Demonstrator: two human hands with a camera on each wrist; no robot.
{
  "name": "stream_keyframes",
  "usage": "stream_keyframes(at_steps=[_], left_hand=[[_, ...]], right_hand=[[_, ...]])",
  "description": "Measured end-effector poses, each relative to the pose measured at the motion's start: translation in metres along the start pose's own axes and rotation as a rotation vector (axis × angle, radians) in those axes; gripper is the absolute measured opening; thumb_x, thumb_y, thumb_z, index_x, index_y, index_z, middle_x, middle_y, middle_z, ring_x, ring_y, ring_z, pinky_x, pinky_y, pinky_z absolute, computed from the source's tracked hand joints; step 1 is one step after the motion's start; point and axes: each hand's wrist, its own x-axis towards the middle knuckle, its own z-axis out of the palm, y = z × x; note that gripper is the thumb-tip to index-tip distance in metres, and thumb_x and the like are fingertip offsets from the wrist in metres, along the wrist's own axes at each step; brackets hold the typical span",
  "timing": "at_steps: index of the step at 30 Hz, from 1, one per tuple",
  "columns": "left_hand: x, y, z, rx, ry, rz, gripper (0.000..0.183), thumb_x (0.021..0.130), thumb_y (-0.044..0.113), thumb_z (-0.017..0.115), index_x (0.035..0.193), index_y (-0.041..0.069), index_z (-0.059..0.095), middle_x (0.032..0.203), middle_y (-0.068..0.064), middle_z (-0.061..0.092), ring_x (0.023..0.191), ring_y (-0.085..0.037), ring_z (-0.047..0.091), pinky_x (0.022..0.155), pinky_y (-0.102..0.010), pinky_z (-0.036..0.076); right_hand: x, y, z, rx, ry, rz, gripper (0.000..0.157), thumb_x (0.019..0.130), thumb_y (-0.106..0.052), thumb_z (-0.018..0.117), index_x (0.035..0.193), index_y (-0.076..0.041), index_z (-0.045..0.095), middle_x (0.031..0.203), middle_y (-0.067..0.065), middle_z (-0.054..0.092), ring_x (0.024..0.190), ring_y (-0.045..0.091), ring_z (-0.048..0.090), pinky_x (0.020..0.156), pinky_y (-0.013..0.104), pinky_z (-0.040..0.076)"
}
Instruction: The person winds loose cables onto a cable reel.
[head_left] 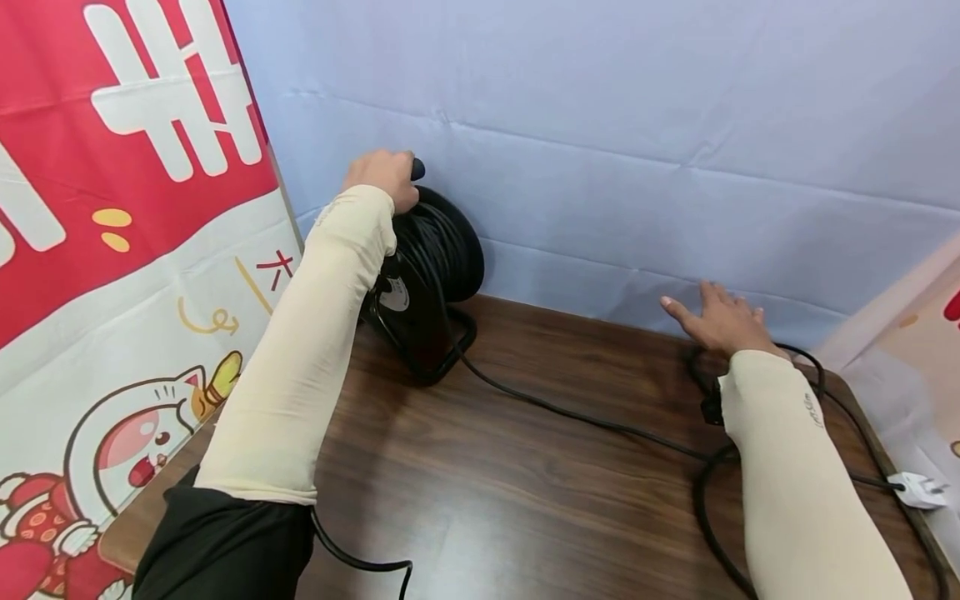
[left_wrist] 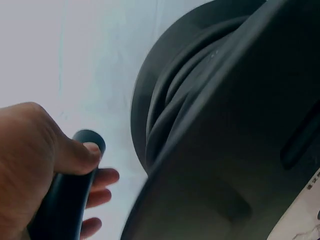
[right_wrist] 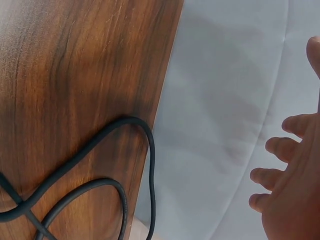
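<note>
A black cable reel (head_left: pixel 448 250) stands at the back left of the wooden table, with black cable wound on its drum. My left hand (head_left: pixel 381 177) grips the reel's black handle (left_wrist: pixel 65 200), the thumb over it and the fingers wrapped round from the far side. From the drum a cable (head_left: pixel 570 412) runs across the table to the right. Over loops of this cable, near the back right corner, my right hand (head_left: pixel 726 321) is held with its fingers spread and nothing in them. Loose cable loops (right_wrist: pixel 100 182) lie below it in the right wrist view.
A white plug (head_left: pixel 917 490) lies at the table's right edge. Pale cloth (head_left: pixel 600 150) hangs behind the table (head_left: pixel 510 492), and a red and white printed cloth (head_left: pixel 150 217) hangs on the left. Another cable (head_left: pixel 360 562) crosses the front left.
</note>
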Motion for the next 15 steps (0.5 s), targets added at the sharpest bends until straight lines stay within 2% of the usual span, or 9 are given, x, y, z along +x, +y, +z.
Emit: stream_keyframes(at_steps=[4,8,11,15], left_hand=[[0.0,0.003,-0.002,-0.013,0.002,0.046,0.043,0.089,0.021,0.042,0.131,0.014,0.045,0.117,-0.016,0.057,0.098,-0.034,0.054,0.077,-0.049,0.045],[-0.001,0.007,-0.004,-0.039,0.003,0.099,0.047,0.091,0.026,0.039,0.137,0.019,0.04,0.115,-0.015,0.057,0.088,-0.031,0.053,0.07,-0.046,0.044],[-0.001,0.009,-0.005,-0.049,0.001,0.128,0.05,0.091,0.034,0.039,0.14,0.022,0.037,0.117,-0.016,0.055,0.086,-0.03,0.051,0.067,-0.043,0.042],[0.0,0.012,-0.006,-0.033,-0.004,0.124,0.056,0.091,0.048,0.037,0.142,0.024,0.034,0.125,-0.015,0.053,0.093,-0.03,0.051,0.071,-0.044,0.042]], right_hand=[[-0.003,0.002,0.002,0.001,0.0,0.008,0.102,0.081,-0.074,0.02,0.144,0.002,-0.005,0.144,0.033,-0.003,0.122,0.061,0.001,0.091,0.071,-0.006],[-0.007,0.002,0.003,-0.004,0.0,0.02,0.102,0.082,-0.074,0.021,0.144,0.003,-0.004,0.145,0.033,-0.003,0.122,0.061,0.001,0.091,0.071,-0.005],[-0.009,0.001,0.002,-0.002,-0.001,0.022,0.101,0.082,-0.074,0.021,0.144,0.003,-0.004,0.145,0.033,-0.003,0.122,0.061,0.001,0.091,0.071,-0.005],[-0.01,0.0,0.0,0.006,-0.001,0.022,0.102,0.081,-0.074,0.022,0.144,0.002,-0.004,0.145,0.033,-0.003,0.122,0.061,0.0,0.091,0.071,-0.006]])
